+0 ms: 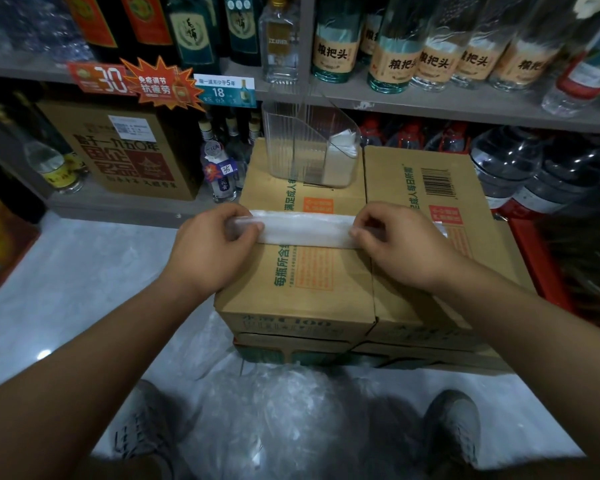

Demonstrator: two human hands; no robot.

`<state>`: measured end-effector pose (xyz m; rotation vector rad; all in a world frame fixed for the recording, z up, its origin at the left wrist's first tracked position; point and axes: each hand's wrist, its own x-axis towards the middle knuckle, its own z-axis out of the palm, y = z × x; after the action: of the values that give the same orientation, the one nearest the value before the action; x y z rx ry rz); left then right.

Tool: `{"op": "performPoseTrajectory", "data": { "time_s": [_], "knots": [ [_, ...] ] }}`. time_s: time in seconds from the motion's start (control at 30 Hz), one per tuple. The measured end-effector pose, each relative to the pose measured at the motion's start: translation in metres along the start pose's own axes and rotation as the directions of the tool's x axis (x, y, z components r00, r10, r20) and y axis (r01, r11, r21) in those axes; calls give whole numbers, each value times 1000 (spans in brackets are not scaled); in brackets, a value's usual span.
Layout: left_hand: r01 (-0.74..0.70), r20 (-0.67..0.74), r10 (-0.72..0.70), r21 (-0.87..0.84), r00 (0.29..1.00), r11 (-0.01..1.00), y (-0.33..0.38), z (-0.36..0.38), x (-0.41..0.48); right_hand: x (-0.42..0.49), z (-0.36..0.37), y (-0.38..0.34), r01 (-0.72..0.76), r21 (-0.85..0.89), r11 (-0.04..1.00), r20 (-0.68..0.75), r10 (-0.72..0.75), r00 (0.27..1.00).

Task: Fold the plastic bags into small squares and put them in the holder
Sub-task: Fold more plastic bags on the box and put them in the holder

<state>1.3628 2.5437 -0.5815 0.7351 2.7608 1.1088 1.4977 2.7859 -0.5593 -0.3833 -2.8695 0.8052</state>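
Now, bag [305, 230]: one long folded strip, flat across two cardboard boxes [312, 271], ready to fold smaller.
Left hand [212, 247]: pinches the left end.
Right hand [402, 247]: pinches the right end, to keep it tight.
Holder [284, 147]: one, far on the left box, easy to reach; folded bags [340, 157] inside, can't count.
Loose bags [284, 403]: heap on the floor, near me.

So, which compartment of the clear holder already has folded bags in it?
The right-hand one: white folded bags fill it, while through the left side of the holder only the cardboard box underneath shows.
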Motion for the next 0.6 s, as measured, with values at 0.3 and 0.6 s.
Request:
{"op": "performPoseTrajectory", "data": {
  "time_s": [0.3, 0.6],
  "knots": [
    [177, -54, -178, -23, 983, 984, 0, 5, 10, 24, 12, 0, -170, 25, 985, -89, 172, 981],
    [-416, 111, 403, 338, 908, 844, 10, 14, 9, 28, 17, -8, -164, -189, 968, -66, 155, 986]
  ]
}}
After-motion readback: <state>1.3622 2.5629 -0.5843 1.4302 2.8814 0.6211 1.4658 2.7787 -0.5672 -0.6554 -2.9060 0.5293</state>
